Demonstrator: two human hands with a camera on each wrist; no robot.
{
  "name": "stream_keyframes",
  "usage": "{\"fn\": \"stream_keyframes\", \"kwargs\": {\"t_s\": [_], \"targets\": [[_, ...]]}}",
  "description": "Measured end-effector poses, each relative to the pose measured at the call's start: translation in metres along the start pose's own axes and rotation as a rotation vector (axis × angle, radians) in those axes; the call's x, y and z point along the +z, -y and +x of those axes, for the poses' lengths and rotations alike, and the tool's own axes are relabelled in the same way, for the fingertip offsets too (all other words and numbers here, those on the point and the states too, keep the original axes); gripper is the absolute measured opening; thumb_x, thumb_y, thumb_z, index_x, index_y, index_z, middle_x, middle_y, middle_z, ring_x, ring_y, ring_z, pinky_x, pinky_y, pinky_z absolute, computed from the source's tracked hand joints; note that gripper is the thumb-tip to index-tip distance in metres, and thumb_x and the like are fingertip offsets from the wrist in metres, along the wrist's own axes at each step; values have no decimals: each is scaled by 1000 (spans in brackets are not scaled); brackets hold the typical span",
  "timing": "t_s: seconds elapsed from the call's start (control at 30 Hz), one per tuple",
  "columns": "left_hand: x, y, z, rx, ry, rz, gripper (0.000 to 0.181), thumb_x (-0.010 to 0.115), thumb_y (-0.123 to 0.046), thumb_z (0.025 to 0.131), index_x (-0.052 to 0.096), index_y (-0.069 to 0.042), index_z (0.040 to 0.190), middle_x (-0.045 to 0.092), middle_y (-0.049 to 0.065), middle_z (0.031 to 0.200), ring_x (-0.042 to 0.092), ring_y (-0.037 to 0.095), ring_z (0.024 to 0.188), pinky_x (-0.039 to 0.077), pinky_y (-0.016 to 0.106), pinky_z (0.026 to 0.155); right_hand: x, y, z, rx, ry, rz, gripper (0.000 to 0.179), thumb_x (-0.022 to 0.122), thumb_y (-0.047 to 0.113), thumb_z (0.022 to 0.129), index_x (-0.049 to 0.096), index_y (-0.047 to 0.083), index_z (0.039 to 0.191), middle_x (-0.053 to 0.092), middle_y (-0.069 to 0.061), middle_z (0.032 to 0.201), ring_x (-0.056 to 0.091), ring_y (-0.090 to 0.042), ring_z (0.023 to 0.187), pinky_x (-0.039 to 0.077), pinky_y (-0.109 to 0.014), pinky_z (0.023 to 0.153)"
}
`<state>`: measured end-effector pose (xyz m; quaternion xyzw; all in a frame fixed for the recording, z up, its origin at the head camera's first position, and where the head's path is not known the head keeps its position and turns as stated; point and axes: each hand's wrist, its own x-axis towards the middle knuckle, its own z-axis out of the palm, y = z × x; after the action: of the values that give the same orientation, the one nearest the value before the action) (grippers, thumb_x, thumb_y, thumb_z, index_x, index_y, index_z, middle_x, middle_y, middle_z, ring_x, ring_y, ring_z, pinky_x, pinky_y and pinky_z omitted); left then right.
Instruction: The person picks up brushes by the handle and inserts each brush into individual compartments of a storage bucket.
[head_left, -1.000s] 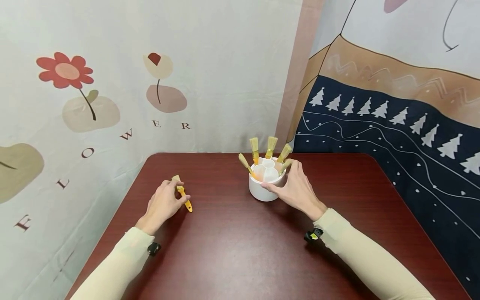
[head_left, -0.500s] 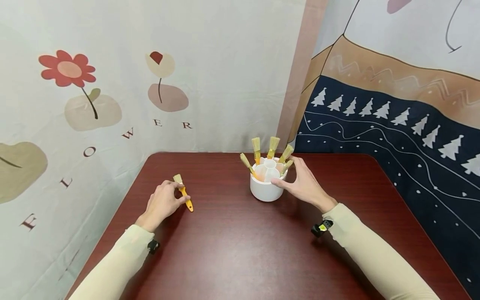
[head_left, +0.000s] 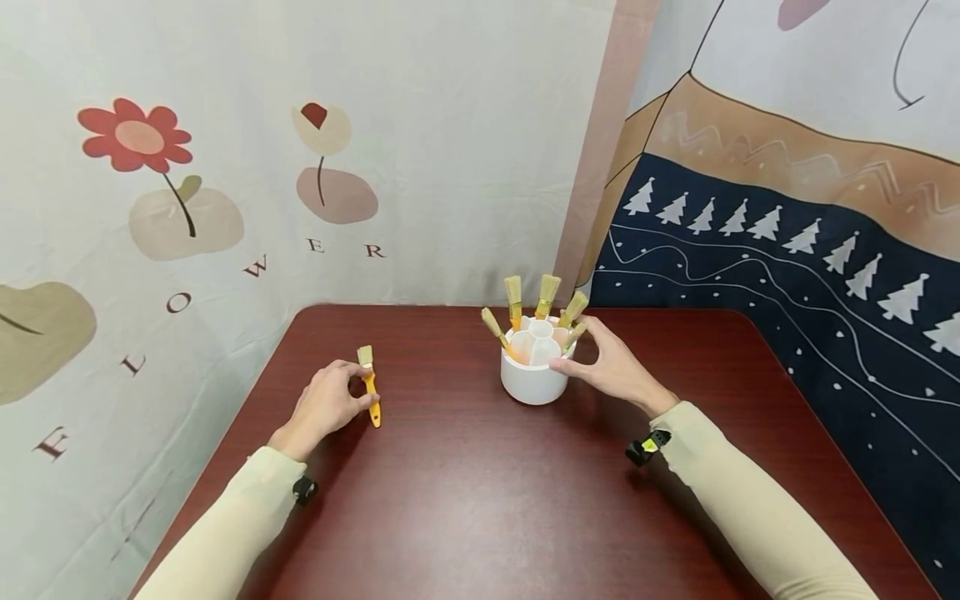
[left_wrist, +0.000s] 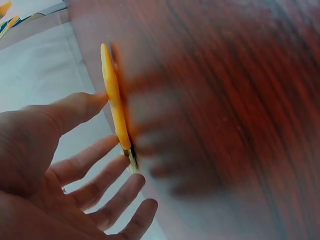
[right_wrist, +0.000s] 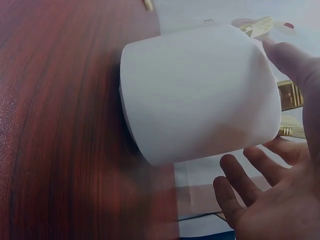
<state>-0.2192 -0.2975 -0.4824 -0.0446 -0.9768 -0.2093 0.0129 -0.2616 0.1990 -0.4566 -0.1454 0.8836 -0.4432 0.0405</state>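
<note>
In the head view, a yellow-handled paintbrush [head_left: 372, 407] lies on the left of the table, bristles toward the far side. The thumb of my left hand [head_left: 330, 400] touches its handle; the index finger reaches near the metal band, the others spread loosely [left_wrist: 102, 190]. A round white brush holder [head_left: 534, 383] stands at centre right with several bristle-up paintbrushes [head_left: 513, 296] in its compartments. My right hand [head_left: 618, 367] is at its right side, thumb at the front rim and fingertips partly hidden behind. In the right wrist view these fingers [right_wrist: 240, 180] are spread beside the holder's smooth wall [right_wrist: 200, 95].
Both hands work on a dark red wooden table [head_left: 465, 500] with rounded far corners. Behind it hangs a pale cloth [head_left: 465, 150] printed with flowers. A navy cloth [head_left: 750, 275] with white trees is on the right.
The paintbrush under my left hand has turned, its bristle end swinging right and pointing more straight away. My right hand's thumb has shifted right along the holder's rim.
</note>
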Motion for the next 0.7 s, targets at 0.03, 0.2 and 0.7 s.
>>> {"fn": "stream_keyframes", "kwargs": {"t_s": [0.03,0.2,0.7], "targets": [[0,1,1,11,0,-4,51,93,-25,100,80,-2,143,70,30,153,68,53,138,58,72,111,0,-1,0,-3,1,-2,98,90,59,98,44,24,176,48,-9,181,44,-39,169,32,-79,138],[-1,3,4,54,19,-29,48,92,-19,100,80,-1,142,71,29,154,67,54,143,56,70,119,0,-2,2,-30,-6,-16,83,91,55,99,54,22,165,53,-8,177,46,-37,168,32,-77,139],[1,0,12,161,62,-58,48,85,0,95,80,-1,143,75,23,156,69,51,146,56,66,122,8,4,-4,-41,-70,-57,100,94,61,95,47,18,172,57,-8,170,50,-36,167,36,-73,139]]}}
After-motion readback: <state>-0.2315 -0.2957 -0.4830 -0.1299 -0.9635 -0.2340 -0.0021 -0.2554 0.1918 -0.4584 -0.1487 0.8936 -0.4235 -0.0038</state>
